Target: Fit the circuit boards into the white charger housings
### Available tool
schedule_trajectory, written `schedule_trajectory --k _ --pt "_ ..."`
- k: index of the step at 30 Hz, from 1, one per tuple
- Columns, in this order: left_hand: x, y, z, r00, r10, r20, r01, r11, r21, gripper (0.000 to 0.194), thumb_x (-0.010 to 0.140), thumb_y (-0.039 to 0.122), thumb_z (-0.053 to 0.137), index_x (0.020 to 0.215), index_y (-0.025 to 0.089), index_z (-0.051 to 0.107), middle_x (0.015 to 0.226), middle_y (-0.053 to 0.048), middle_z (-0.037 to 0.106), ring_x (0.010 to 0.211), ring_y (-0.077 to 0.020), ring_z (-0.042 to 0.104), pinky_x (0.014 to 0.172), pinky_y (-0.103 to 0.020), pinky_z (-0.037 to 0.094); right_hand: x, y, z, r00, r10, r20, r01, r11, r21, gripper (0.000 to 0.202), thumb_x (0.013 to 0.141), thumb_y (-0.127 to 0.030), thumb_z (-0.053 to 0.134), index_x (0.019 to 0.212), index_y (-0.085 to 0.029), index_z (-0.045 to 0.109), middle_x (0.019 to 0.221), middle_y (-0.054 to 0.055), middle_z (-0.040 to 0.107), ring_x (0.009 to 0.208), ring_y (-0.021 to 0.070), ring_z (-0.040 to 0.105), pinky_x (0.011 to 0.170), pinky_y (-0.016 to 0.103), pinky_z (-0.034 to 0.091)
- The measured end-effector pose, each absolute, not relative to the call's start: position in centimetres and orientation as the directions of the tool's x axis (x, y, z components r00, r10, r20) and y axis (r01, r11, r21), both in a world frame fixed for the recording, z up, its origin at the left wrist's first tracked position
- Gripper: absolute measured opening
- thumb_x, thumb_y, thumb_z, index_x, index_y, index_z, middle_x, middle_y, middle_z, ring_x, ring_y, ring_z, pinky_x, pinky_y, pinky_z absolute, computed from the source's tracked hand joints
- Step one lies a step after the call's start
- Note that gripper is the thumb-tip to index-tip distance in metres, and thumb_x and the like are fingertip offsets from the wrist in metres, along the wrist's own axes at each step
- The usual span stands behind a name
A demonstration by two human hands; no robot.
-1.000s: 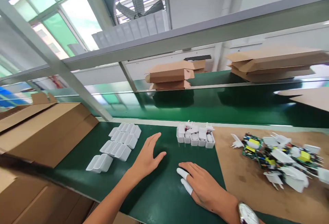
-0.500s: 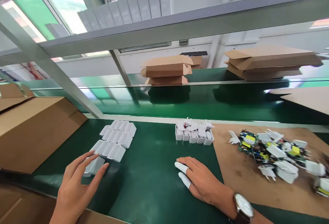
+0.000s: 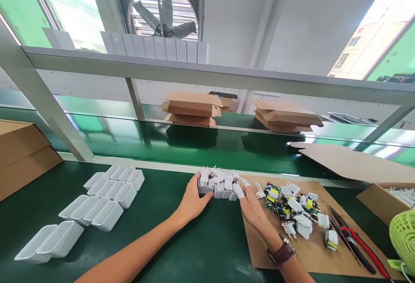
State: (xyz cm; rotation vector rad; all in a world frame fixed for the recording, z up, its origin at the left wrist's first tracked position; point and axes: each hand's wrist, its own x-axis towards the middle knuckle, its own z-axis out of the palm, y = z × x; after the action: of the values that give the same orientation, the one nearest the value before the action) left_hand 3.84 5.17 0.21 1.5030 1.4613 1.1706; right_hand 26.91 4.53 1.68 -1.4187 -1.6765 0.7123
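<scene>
A row of small white cases (image 3: 218,190), with white plug pieces lying in and over them, stands on the green table. My left hand (image 3: 193,200) closes on the row's left end, thumb at the front. At the right end, my right hand (image 3: 248,196), with white covers on two fingers, presses against the row. Open white trays (image 3: 106,214) lie in staggered rows on the left. To the right, a pile of circuit boards and white plug parts (image 3: 293,207) rests on a brown sheet (image 3: 269,255).
Pliers with red and black handles (image 3: 359,244) lie on the sheet's right side. A green fan (image 3: 403,235) and a cardboard box (image 3: 382,203) are at the far right. Another box (image 3: 26,157) stands left. A metal beam (image 3: 194,72) crosses above the table.
Both hands have moved to the row of cases; my left hand came across from the trays, my right hand moved up. The camera view has shifted, showing more of the right side.
</scene>
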Motion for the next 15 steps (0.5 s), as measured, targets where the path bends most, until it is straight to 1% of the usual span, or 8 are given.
schedule_trajectory --k 1,3,6,8,11,13,15 --pt "4.5 5.7 0.1 -0.085 0.988 0.132 0.332 -0.096 0.938 0.077 0.078 0.022 0.075 0.148 0.018 0.045 0.151 -0.018 0.056 0.141 -0.0324 0.054 0.121 -0.049 0.041 26.4 5.0 2.0 -0.023 0.983 0.182 0.507 0.168 -0.845 0.032 0.097 -0.046 0.044 0.113 -0.022 0.06 0.119 0.011 0.072 0.121 0.0288 0.065 0.108 0.046 0.051" --pt "5.2 7.1 0.2 -0.142 0.979 0.146 0.33 -0.093 0.939 0.074 0.08 0.019 0.072 0.149 0.018 0.044 0.153 -0.018 0.054 0.144 -0.0338 0.051 0.123 -0.052 0.037 25.5 6.6 2.8 0.01 0.987 0.16 0.513 0.132 -0.848 0.03 0.096 -0.044 0.047 0.112 -0.022 0.059 0.118 0.011 0.072 0.116 0.0286 0.066 0.105 0.045 0.052" --pt "5.3 10.0 0.8 -0.197 0.965 0.173 0.326 -0.102 0.94 0.071 0.082 0.016 0.069 0.149 0.018 0.044 0.156 -0.016 0.051 0.147 -0.0322 0.048 0.125 -0.049 0.034 24.3 10.3 4.0 0.042 0.989 0.141 0.526 0.098 -0.845 0.026 0.094 -0.04 0.05 0.112 -0.022 0.056 0.118 0.012 0.071 0.112 0.0282 0.067 0.103 0.044 0.052" --pt "4.9 12.4 1.3 -0.225 0.957 0.183 0.322 -0.104 0.941 0.072 0.083 0.016 0.068 0.15 0.018 0.042 0.155 -0.017 0.052 0.146 -0.0324 0.05 0.124 -0.049 0.036 23.5 13.1 4.7 0.051 0.991 0.12 0.529 0.075 -0.845 0.025 0.092 -0.035 0.05 0.113 -0.022 0.054 0.118 0.012 0.071 0.109 0.0278 0.067 0.1 0.042 0.052" --pt "3.9 15.6 1.7 -0.263 0.948 0.181 0.315 -0.093 0.944 0.076 0.083 0.018 0.07 0.152 0.018 0.038 0.151 -0.019 0.056 0.142 -0.0345 0.053 0.12 -0.05 0.041 22.0 16.7 5.6 0.048 0.996 0.082 0.529 0.044 -0.847 0.027 0.089 -0.028 0.049 0.114 -0.02 0.053 0.114 0.013 0.072 0.1 0.0281 0.07 0.094 0.042 0.055" --pt "3.1 17.2 1.7 -0.274 0.945 0.178 0.31 -0.088 0.946 0.079 0.083 0.019 0.071 0.154 0.018 0.036 0.153 -0.019 0.054 0.145 -0.0344 0.051 0.121 -0.049 0.04 21.1 18.3 5.7 0.036 0.997 0.062 0.524 0.034 -0.851 0.03 0.087 -0.027 0.049 0.115 -0.018 0.053 0.111 0.014 0.073 0.095 0.0288 0.07 0.089 0.043 0.056" --pt "2.5 18.2 1.6 -0.269 0.948 0.167 0.307 -0.08 0.948 0.083 0.083 0.02 0.07 0.156 0.017 0.031 0.154 -0.02 0.052 0.146 -0.0345 0.049 0.121 -0.049 0.04 20.4 19.2 5.4 0.025 0.998 0.053 0.513 0.033 -0.858 0.034 0.087 -0.029 0.049 0.118 -0.015 0.054 0.109 0.016 0.074 0.095 0.0303 0.071 0.089 0.044 0.057"
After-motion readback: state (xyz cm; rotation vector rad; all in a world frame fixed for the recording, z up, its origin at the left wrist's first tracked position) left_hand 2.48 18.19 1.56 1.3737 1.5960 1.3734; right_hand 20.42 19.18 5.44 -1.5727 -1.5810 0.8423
